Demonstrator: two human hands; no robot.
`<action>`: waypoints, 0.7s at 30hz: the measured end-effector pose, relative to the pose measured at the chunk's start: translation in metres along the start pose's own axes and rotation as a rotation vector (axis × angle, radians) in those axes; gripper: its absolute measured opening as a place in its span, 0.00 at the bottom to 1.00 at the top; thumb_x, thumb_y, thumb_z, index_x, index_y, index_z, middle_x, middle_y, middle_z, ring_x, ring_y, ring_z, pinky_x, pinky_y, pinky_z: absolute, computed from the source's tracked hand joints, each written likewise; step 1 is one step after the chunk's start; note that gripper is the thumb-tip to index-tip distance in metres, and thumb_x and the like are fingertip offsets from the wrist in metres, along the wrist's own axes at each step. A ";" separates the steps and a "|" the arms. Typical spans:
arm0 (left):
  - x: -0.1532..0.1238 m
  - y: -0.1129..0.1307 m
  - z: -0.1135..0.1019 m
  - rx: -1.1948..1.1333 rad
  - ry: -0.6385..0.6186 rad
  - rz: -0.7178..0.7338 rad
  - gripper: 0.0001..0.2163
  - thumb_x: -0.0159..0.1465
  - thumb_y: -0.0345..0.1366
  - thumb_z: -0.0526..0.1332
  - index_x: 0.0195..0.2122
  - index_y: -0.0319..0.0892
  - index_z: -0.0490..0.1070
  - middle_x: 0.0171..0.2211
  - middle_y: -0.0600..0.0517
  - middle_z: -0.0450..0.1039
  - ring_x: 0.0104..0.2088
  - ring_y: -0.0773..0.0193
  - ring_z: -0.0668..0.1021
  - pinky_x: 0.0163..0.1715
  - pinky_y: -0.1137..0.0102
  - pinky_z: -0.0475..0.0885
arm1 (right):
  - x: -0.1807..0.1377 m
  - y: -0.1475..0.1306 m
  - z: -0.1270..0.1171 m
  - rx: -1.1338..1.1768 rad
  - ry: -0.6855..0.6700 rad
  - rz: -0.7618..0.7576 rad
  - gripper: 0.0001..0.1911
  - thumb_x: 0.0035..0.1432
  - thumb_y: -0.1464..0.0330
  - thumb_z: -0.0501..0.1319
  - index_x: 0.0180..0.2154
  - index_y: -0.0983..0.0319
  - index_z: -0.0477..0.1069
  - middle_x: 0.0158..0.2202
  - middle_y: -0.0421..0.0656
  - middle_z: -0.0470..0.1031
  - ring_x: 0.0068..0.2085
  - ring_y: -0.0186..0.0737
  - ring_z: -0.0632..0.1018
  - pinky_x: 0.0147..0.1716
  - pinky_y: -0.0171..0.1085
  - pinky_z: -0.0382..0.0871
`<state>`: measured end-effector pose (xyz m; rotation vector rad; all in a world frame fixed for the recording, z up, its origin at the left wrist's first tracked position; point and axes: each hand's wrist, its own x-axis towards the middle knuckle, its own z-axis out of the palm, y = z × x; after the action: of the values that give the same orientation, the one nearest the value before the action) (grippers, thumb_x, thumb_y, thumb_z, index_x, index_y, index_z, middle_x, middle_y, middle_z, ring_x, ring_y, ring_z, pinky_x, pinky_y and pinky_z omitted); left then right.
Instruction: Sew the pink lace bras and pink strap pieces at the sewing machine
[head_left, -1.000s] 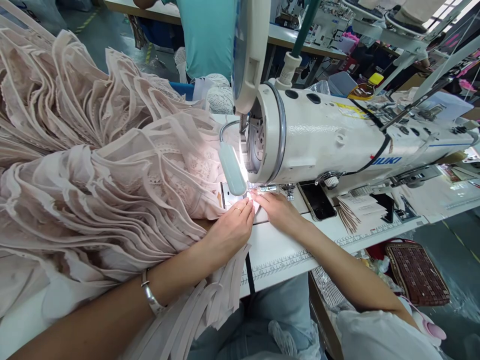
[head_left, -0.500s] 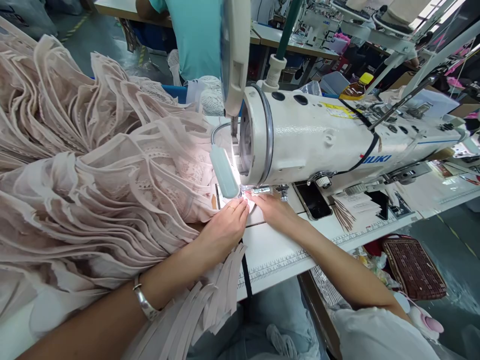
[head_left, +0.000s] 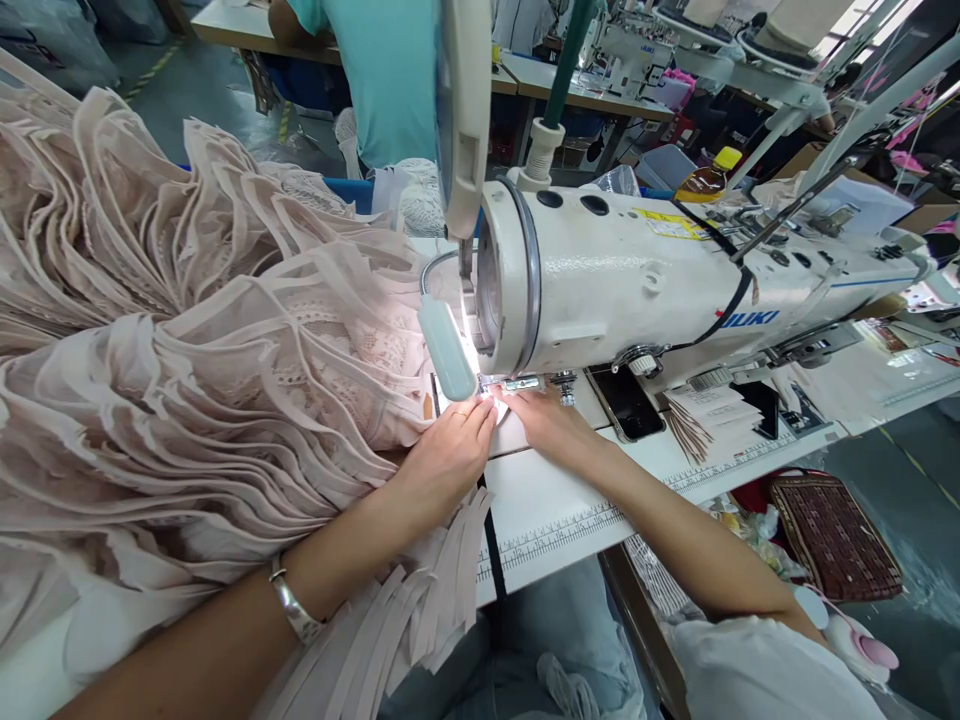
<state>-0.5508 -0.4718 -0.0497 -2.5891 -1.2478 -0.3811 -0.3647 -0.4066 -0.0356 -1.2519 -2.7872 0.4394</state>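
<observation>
My left hand lies palm down at the edge of a big heap of pale pink pleated fabric, fingers together and pressing a small piece of it flat under the needle of a white sewing machine. My right hand meets it from the right, its fingers pinching the same small piece just below the presser foot. A lit lamp glares on the fingertips and hides what is between them. A silver bracelet circles my left wrist.
A black phone and a stack of paper tags lie on the table to the right of my hands. A ruler strip runs along the table's front edge. A person in a teal shirt stands behind the machine. A woven brown mat lies low right.
Both hands have stayed at the needle, edging slightly left and up in the picture as the view shifted. The fabric pile looks unchanged.
</observation>
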 end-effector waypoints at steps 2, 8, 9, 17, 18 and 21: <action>0.000 0.000 0.002 -0.002 0.017 -0.012 0.18 0.66 0.19 0.50 0.55 0.21 0.68 0.50 0.33 0.75 0.53 0.48 0.77 0.53 0.58 0.71 | 0.000 0.001 0.001 0.011 -0.017 0.013 0.26 0.65 0.77 0.44 0.57 0.56 0.69 0.49 0.46 0.78 0.47 0.47 0.76 0.49 0.44 0.69; -0.002 0.001 0.005 0.018 0.011 -0.030 0.18 0.67 0.20 0.48 0.56 0.23 0.68 0.52 0.35 0.75 0.53 0.50 0.76 0.53 0.58 0.71 | 0.001 0.000 -0.003 -0.022 -0.063 0.044 0.27 0.65 0.77 0.44 0.59 0.53 0.68 0.45 0.45 0.78 0.41 0.45 0.77 0.43 0.42 0.70; -0.002 0.001 0.005 0.030 0.015 -0.026 0.18 0.68 0.21 0.48 0.56 0.23 0.68 0.51 0.35 0.75 0.52 0.50 0.76 0.52 0.59 0.71 | 0.002 -0.001 -0.004 -0.038 -0.064 0.042 0.27 0.65 0.77 0.45 0.59 0.54 0.68 0.44 0.45 0.78 0.41 0.45 0.77 0.42 0.42 0.70; 0.001 -0.006 -0.018 0.134 -0.087 -0.003 0.16 0.66 0.18 0.47 0.45 0.31 0.73 0.41 0.40 0.77 0.39 0.54 0.77 0.43 0.60 0.70 | 0.000 -0.008 -0.008 -0.124 0.003 0.026 0.24 0.61 0.80 0.49 0.51 0.59 0.74 0.43 0.48 0.78 0.45 0.48 0.76 0.42 0.41 0.71; 0.000 -0.011 -0.020 0.119 -0.119 -0.015 0.15 0.66 0.17 0.48 0.41 0.33 0.73 0.38 0.42 0.77 0.36 0.56 0.77 0.40 0.61 0.69 | -0.001 -0.007 -0.006 -0.115 0.014 0.018 0.23 0.60 0.80 0.50 0.49 0.58 0.74 0.44 0.48 0.78 0.46 0.48 0.76 0.43 0.42 0.71; -0.002 -0.025 -0.022 0.031 -0.149 -0.051 0.16 0.64 0.15 0.48 0.38 0.37 0.72 0.36 0.45 0.75 0.36 0.56 0.75 0.38 0.64 0.67 | -0.007 0.000 0.001 -0.018 0.034 -0.041 0.24 0.60 0.80 0.50 0.49 0.57 0.76 0.51 0.46 0.76 0.48 0.45 0.76 0.43 0.40 0.72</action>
<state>-0.5752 -0.4653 -0.0269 -2.6049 -1.3591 -0.1788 -0.3602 -0.4118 -0.0364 -1.1917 -2.7888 0.3879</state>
